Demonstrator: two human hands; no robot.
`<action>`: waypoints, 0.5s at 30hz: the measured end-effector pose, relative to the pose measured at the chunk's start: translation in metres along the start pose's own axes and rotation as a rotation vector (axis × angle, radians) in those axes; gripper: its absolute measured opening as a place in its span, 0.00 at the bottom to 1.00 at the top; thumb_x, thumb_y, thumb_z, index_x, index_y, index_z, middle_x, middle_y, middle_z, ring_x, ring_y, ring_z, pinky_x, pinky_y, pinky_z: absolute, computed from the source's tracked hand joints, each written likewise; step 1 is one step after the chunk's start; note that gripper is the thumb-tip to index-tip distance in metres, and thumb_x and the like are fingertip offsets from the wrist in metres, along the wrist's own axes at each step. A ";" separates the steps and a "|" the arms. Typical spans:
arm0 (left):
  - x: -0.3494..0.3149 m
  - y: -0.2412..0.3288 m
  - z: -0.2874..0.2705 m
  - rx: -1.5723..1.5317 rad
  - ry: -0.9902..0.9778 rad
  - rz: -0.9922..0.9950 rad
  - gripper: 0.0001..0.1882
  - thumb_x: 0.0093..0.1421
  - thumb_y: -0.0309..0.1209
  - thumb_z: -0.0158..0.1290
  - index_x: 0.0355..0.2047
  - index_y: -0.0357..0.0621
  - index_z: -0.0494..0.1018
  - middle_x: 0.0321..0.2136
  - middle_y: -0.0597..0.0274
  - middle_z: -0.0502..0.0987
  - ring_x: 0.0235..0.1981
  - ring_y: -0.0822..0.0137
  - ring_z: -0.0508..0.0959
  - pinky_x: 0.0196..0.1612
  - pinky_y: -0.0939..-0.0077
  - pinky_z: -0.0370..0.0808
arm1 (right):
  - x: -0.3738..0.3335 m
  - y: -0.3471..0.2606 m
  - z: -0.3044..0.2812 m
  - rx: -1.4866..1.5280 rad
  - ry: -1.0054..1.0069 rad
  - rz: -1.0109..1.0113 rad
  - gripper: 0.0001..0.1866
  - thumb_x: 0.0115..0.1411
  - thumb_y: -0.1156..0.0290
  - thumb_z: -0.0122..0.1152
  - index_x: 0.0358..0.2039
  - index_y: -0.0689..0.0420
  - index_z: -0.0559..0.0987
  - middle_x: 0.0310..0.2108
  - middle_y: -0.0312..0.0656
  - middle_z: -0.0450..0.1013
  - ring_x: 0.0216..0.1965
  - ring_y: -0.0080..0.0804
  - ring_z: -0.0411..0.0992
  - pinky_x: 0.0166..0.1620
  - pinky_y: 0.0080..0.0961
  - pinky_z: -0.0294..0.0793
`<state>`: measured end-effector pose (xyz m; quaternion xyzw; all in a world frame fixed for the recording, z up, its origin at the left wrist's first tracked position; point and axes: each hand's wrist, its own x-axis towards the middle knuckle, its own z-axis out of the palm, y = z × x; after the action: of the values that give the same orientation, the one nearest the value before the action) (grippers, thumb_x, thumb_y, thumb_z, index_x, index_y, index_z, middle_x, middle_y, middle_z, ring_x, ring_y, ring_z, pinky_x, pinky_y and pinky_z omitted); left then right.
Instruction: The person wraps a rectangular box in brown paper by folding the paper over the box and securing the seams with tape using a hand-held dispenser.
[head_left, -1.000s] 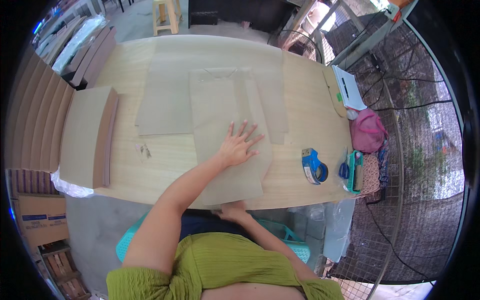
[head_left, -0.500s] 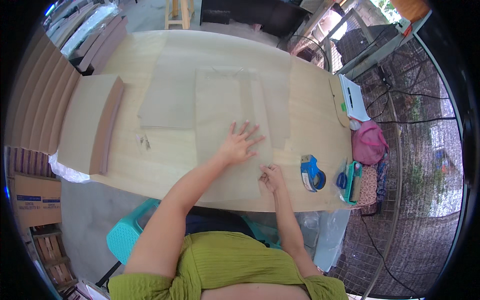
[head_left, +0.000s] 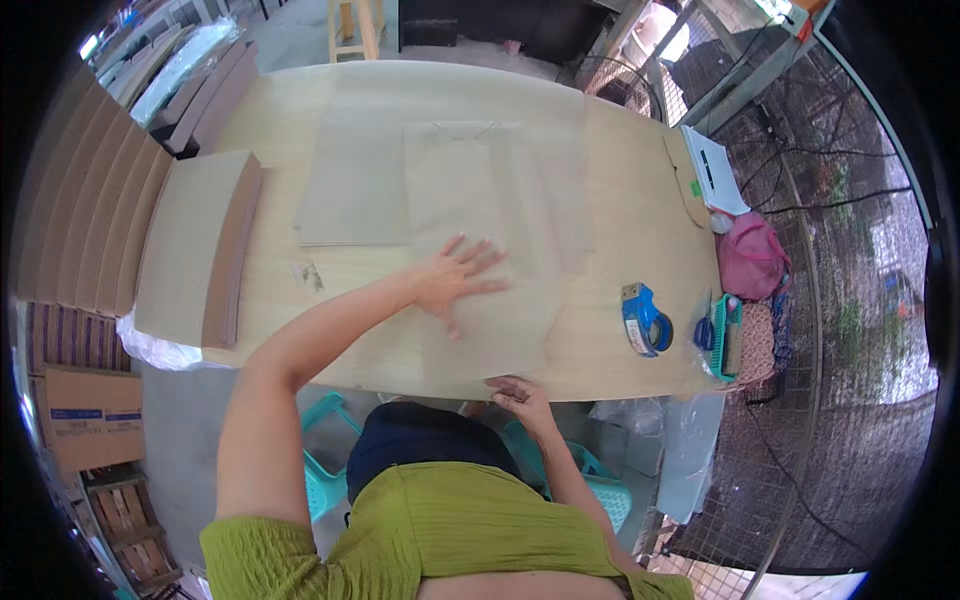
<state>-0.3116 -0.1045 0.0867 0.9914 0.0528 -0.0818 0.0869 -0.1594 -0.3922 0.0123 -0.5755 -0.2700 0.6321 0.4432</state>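
Observation:
A long, pale, translucent plastic sheet or bag (head_left: pixel 460 190) lies flat down the middle of the wooden table, with a seam-like strip along its right side. My left hand (head_left: pixel 450 283) rests palm down on it, fingers spread, slightly smeared by motion. At the table's near edge, my right hand (head_left: pixel 520 397) has its fingers drawn together by the sheet's near end; whatever is between them cannot be made out. Beneath and beyond the long piece are wider translucent sheets (head_left: pixel 350 190).
Stacked cardboard pieces (head_left: pixel 195 250) stand at the left. Toward the right are a blue tape dispenser (head_left: pixel 646 322), scissors (head_left: pixel 704 330), a green basket (head_left: pixel 727 338), a pink bag (head_left: pixel 752 258) and white papers (head_left: pixel 714 170). Small clear scraps (head_left: pixel 309 276) lie left of the long sheet.
My right hand has come down and left from the sheet's right side to the near table edge. My left hand stays spread on the sheet. The whole view has shifted slightly.

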 end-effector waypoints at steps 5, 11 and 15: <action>-0.041 -0.001 0.012 -0.021 -0.006 0.141 0.69 0.23 0.57 0.71 0.70 0.69 0.51 0.72 0.57 0.43 0.72 0.45 0.42 0.70 0.42 0.46 | 0.029 0.025 0.095 0.112 0.052 -0.027 0.20 0.57 0.76 0.65 0.50 0.68 0.74 0.41 0.45 0.77 0.38 0.29 0.75 0.35 0.23 0.75; -0.054 -0.011 0.047 -0.077 0.249 0.122 0.59 0.35 0.55 0.68 0.69 0.65 0.54 0.72 0.55 0.46 0.71 0.46 0.46 0.70 0.44 0.48 | 0.066 0.033 0.077 -0.662 0.645 -0.476 0.21 0.54 0.76 0.64 0.49 0.68 0.74 0.36 0.48 0.79 0.39 0.37 0.77 0.42 0.36 0.74; -0.039 -0.006 0.057 -0.044 0.299 0.109 0.51 0.47 0.49 0.65 0.70 0.70 0.51 0.71 0.55 0.47 0.70 0.45 0.51 0.69 0.49 0.52 | 0.092 0.040 0.050 -0.629 0.972 -0.667 0.22 0.54 0.75 0.65 0.49 0.67 0.74 0.44 0.51 0.77 0.44 0.41 0.76 0.48 0.35 0.73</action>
<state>-0.3591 -0.1126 0.0370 0.9918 0.0129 0.0728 0.1043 -0.2127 -0.3223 -0.0573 -0.7824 -0.3745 0.0214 0.4972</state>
